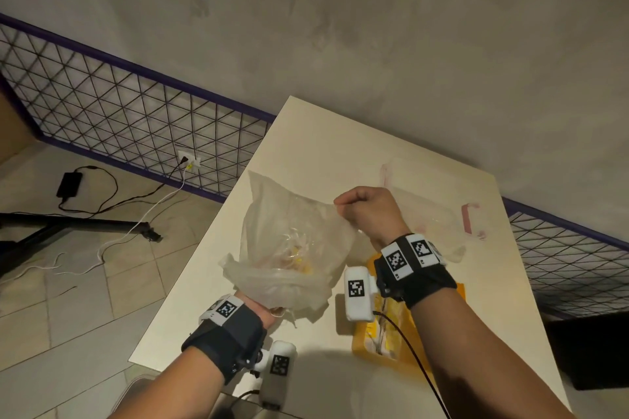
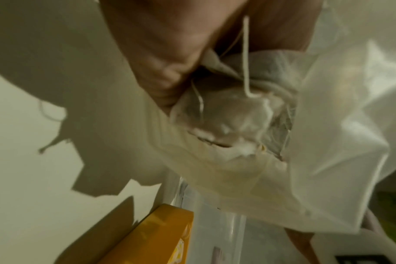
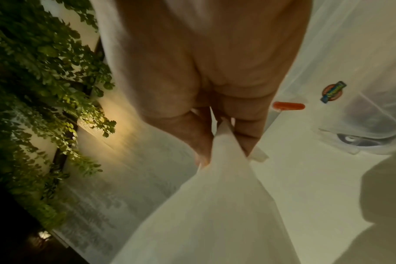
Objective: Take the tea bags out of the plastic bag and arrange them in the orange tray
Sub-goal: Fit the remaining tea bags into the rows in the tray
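A translucent plastic bag [image 1: 292, 231] hangs above the white table [image 1: 306, 133]. My right hand [image 1: 343, 206] pinches its upper edge and holds it up; the wrist view shows the film [image 3: 215, 205] caught between thumb and fingers [image 3: 249, 135]. My left hand [image 1: 263, 313] is at the bag's lower mouth, mostly hidden by plastic. Close up, its fingers [image 2: 170, 75] curl on a mesh tea bag [image 2: 226, 110] with loose white strings. More tea bags with yellow tags [image 1: 299, 255] show through the film. The orange tray [image 1: 374, 333] lies under my right wrist with tea bags in it.
A clear plastic box with pink latches [image 1: 469, 218] stands at the back right of the table. The table's left edge drops to a tiled floor with cables [image 1: 102, 207]. A wire fence [image 1: 119, 105] and a grey wall lie behind.
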Tool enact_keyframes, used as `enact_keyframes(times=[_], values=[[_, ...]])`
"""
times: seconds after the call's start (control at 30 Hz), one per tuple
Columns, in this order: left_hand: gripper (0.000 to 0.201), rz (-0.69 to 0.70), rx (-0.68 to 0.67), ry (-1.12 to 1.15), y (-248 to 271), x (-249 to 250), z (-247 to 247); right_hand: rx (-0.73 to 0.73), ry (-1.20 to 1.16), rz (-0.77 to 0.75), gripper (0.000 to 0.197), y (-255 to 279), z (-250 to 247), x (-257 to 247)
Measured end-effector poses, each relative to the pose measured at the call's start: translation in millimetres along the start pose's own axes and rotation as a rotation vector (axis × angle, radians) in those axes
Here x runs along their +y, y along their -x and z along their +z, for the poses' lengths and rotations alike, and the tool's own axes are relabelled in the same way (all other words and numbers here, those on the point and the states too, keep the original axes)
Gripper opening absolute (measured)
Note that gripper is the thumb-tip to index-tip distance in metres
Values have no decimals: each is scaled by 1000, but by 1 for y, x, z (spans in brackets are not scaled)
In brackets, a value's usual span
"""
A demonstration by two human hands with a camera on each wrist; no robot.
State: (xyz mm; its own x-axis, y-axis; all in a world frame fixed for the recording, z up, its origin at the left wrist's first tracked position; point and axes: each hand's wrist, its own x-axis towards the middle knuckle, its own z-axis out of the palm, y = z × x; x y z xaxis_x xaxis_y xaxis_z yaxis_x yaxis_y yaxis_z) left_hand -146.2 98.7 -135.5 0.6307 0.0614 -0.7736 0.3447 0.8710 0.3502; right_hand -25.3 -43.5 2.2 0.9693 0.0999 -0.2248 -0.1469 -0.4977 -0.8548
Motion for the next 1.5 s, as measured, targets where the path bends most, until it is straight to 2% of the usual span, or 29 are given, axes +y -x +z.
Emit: enact_keyframes(times=[0.07, 0.23, 0.37, 0.43, 0.53, 0.67, 0.8, 0.97, 1.07, 1.13, 1.2, 1.3, 1.33, 1.43, 1.5], values=[[21, 55, -142, 10, 1, 2, -1, 14, -43, -41, 21, 0, -5, -11], [17, 89, -225, -45, 14, 7, 4, 22, -48, -141, 18, 4, -12, -32], [22, -2, -268, -167, 21, 13, 7, 52, -57, -194, 16, 6, -19, -40], [17, -41, -277, -231, 25, 17, 6, 74, -112, -208, 15, 6, -22, -45], [32, -35, -283, -273, 26, 21, -3, 123, -189, -188, 13, 5, -27, -48], [40, 13, -246, -226, 29, 28, -26, 159, -309, -56, 19, -8, -27, -33], [38, 4, -254, -157, 41, 34, -40, 135, -168, 59, 24, -13, -2, 12], [33, 4, -307, -147, 58, 33, -35, 36, 43, -2, 26, 9, 27, 49], [39, -11, -334, -169, 61, 30, -23, -1, 26, -6, 26, 18, 35, 57], [38, -21, -344, -179, 62, 27, -12, -45, 11, -23, 18, 22, 34, 57], [36, -35, -354, -186, 63, 22, 1, -2, 71, -81, 7, 24, 24, 53], [29, -55, -360, -184, 62, 13, 19, 168, 76, -187, 8, 45, 0, 41], [28, -55, -364, -182, 62, 10, 25, 141, 39, -171, 16, 55, -7, 38], [23, -43, -350, -175, 60, -3, 43, -138, -62, 49, 39, 82, -16, 41], [17, -51, -325, -148, 61, -13, 54, -236, -70, 142, 44, 92, -15, 51]])
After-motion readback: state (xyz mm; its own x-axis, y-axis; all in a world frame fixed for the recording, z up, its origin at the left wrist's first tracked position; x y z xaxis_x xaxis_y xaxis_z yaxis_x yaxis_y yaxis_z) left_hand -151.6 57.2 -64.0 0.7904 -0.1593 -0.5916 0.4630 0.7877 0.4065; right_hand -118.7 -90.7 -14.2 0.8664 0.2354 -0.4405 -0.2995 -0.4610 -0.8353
